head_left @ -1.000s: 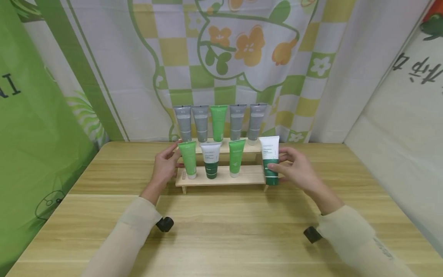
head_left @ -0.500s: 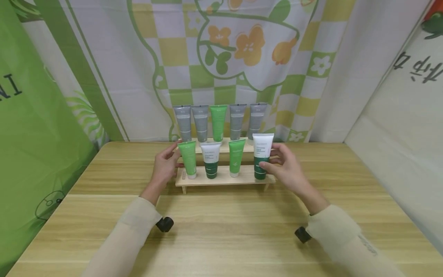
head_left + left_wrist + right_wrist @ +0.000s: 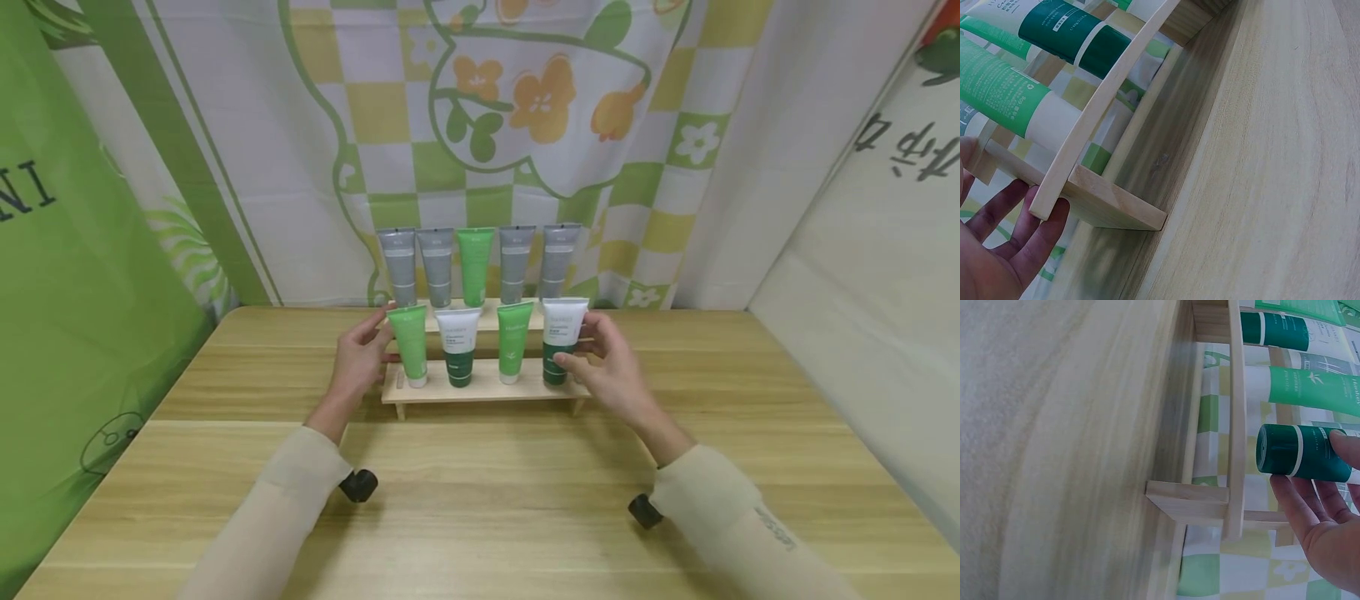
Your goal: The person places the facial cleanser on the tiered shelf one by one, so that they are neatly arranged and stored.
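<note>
My right hand point(image 3: 618, 367) pinches a white and dark green squeeze tube point(image 3: 564, 337) between thumb and fingers. It is upright, cap down, over the right end of the front step of a wooden two-step rack point(image 3: 480, 390). In the right wrist view, a small gap shows between the tube's cap point(image 3: 1275, 449) and the step's edge. My left hand point(image 3: 358, 358) grips the rack's left end, its fingers point(image 3: 1041, 234) bent at the end of the front plank. Beside it on that step stand a light green tube point(image 3: 409, 346), a white and green tube point(image 3: 459, 346) and another green tube point(image 3: 514, 342).
On the back step stand several grey tubes point(image 3: 401, 267), with a green tube point(image 3: 475, 267) among them. The rack stands near the back edge of a wooden table point(image 3: 480, 500). Behind hangs a patterned curtain point(image 3: 510, 117); a green cloth point(image 3: 75, 333) covers the left side.
My right hand has brought the white and dark green tube leftward from beyond the rack's right end, raising it slightly, then lowering it over the front step. My left hand stays put.
</note>
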Available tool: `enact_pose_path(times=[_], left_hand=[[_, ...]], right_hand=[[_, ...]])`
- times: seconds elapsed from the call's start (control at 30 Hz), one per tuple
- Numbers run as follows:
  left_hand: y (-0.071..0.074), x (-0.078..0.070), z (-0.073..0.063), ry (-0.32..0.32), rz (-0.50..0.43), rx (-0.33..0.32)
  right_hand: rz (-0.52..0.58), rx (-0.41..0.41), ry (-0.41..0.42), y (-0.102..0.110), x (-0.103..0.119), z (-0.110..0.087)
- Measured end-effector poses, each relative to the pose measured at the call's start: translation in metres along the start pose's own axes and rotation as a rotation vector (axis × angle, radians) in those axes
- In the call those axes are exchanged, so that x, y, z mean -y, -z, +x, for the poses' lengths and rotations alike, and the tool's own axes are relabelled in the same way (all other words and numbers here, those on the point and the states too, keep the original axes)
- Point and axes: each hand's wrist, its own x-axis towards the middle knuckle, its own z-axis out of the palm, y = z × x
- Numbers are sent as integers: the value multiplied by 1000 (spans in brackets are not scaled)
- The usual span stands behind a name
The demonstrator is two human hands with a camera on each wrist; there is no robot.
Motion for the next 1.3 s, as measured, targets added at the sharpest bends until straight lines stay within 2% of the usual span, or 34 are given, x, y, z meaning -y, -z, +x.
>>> enact_pose_path(times=[0.47, 0.97, 1.13, 1.3], left_hand=[[1, -1, 0, 18, -7, 0], [9, 1, 2, -10, 22, -2], [5, 1, 2, 10, 17, 3], [4, 3, 0, 6, 15, 8]], right_hand=[[18, 9, 9, -3, -11, 0], [42, 27, 23, -11, -15, 5], [57, 36, -8, -5, -17, -3], [50, 12, -18, 7, -23, -21]])
